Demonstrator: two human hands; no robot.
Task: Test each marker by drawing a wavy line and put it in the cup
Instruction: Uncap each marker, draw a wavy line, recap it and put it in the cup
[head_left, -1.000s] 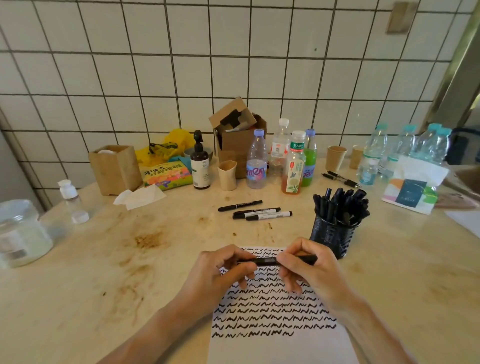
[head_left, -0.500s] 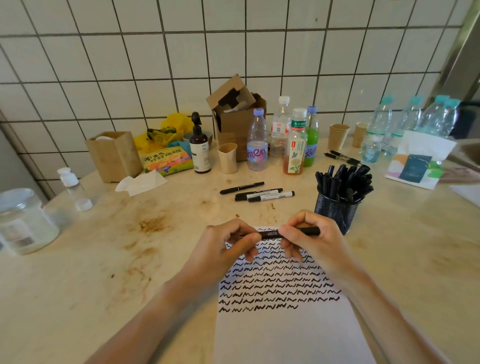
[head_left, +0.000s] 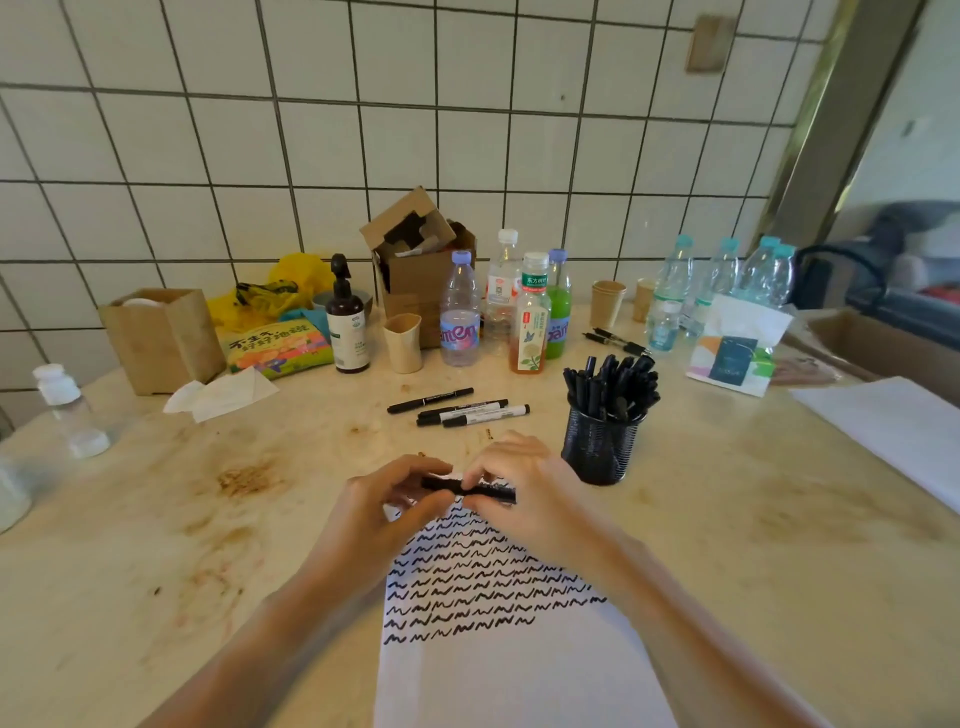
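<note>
Left hand: the left hand (head_left: 384, 512) is curled, thumb and fingertips pinching the left end of a black marker (head_left: 470, 488).
Right hand: the right hand (head_left: 524, 488) has its fingers bent over and pressed down on the right part of the same marker, thumb underneath.
Marker in hand: it lies level between the two sets of fingers, held just above the top edge of the paper; whether the cap is on or coming off I cannot tell, since the fingers cover the joint.
Paper: a white sheet of paper (head_left: 509, 670) lies under and toward the wrists from the fingers, its upper half filled with rows of black wavy lines (head_left: 483, 582), the lower half bare.
Cup: a black mesh cup (head_left: 600, 447) stands just beyond the right hand's knuckles, near but not touching, packed with black markers standing on end.
Loose markers: three untested markers (head_left: 460, 408) lie flat side by side on the table past the fingertips, toward the wall.
Table: a pale stone table (head_left: 182, 519) with brown stains out past the left hand.
Further off: bottles (head_left: 460, 317), paper cups and a cardboard box (head_left: 423, 270) crowd the far edge by the tiled wall, well apart from both hands.
</note>
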